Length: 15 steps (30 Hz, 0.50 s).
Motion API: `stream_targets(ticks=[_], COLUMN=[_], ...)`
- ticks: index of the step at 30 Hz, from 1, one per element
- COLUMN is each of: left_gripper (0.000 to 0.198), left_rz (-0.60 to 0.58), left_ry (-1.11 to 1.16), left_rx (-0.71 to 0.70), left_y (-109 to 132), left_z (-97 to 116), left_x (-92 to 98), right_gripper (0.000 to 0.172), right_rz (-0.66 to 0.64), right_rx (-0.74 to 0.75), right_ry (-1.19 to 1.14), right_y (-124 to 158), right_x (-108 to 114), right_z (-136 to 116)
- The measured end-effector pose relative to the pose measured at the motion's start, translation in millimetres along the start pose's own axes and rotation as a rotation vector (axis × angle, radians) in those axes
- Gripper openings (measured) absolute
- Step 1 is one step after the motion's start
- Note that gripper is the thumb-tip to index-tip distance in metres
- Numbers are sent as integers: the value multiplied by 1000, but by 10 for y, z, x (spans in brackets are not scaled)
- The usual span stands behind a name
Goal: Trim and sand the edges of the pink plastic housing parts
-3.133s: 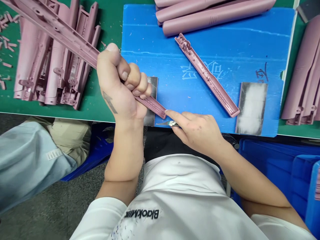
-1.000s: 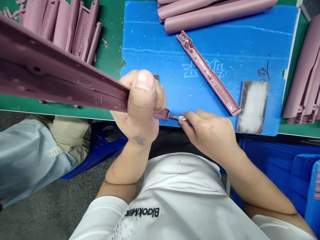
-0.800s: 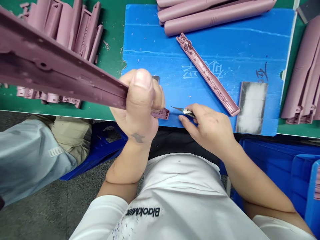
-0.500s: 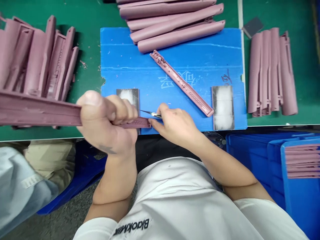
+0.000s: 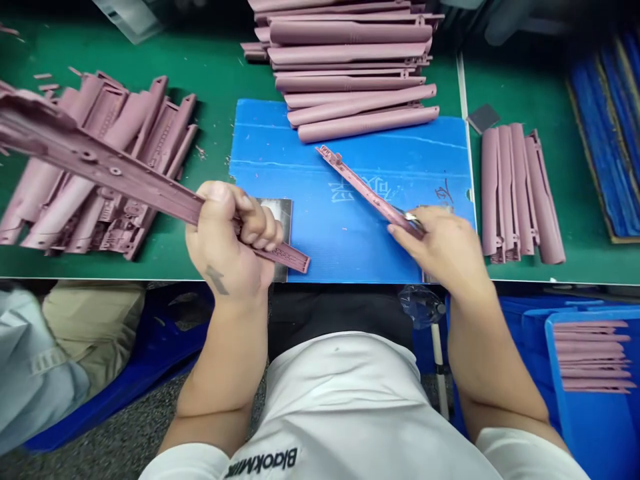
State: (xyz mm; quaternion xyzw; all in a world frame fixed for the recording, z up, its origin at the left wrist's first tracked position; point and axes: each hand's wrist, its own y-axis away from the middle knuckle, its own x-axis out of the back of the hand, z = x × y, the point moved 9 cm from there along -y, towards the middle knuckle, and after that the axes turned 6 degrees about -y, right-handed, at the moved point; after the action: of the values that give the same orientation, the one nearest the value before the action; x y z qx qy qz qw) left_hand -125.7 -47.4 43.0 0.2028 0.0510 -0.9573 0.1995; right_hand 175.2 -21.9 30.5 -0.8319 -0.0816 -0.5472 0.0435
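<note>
1. The left hand (image 5: 225,243) is clenched around a long mauve moulded plastic strip (image 5: 125,167); the strip crosses the left half of the frame, with its long end raised toward the upper left and its short end coming out of the fist at centre, passing over a grey-and-white abrasive pad (image 5: 283,217).
2. The right hand (image 5: 440,243) is closed in a pinch on a small craft knife (image 5: 413,217), at right of centre; the fingers hide most of the knife, and only a glint of metal shows.
3. Those fingers (image 5: 400,233) lie over the lower end of a second moulded strip (image 5: 363,187); that strip lies diagonally on a blue corrugated plastic board (image 5: 350,257), running from the board's upper middle down to the right hand.
4. A 2nd abrasive pad (image 5: 437,209) sits at the board's right side, mostly hidden by the right hand.
5. Around the board, on a green work mat (image 5: 215,67), lie a stack of mauve tubular parts (image 5: 350,67) at top centre, a heap of mauve parts (image 5: 100,187) at left and a row of mauve parts (image 5: 515,193) at right; a dark grey sponge block (image 5: 483,119) lies just above the row.
6. At lower right, a blue plastic crate (image 5: 590,427) holds thin mauve strips (image 5: 593,357); at lower left, a pale blue sleeve (image 5: 35,373) shows at the frame's edge.
</note>
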Motion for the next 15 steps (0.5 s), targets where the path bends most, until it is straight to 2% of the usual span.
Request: stream_targets(ticks=[3,5,7,10,12,14,15], left_gripper=[30,32,43,61,48,25,20], left_rz=[21,30,4,-59,-77,-75,-76], left_ry=[77,101,107,76,40,13,4], left_rx=[61,81,49,-46,-111,-156,-167], left_y=[-70,-94,-101,-90,-80,-77,-79], left_z=[-71,-145,-183,-136,-35,88,144], left_x=[75,43,-76,-284,-344,-336,-324], right_gripper=[34,41,44,44,50,55,51], right_rz=[62,9,-66,-134,-163,-174,-171], right_rx=[0,-30,26,183,215,186,173], right_ry=[-394,-663,-805,-790,-719,-621,-558], right_y=[94,161,201,209,200,207,225], right_x=[151,47,-140,-389,-491,-508,-486], right_z=[50,-30,-263,-647,-766,-756,-724])
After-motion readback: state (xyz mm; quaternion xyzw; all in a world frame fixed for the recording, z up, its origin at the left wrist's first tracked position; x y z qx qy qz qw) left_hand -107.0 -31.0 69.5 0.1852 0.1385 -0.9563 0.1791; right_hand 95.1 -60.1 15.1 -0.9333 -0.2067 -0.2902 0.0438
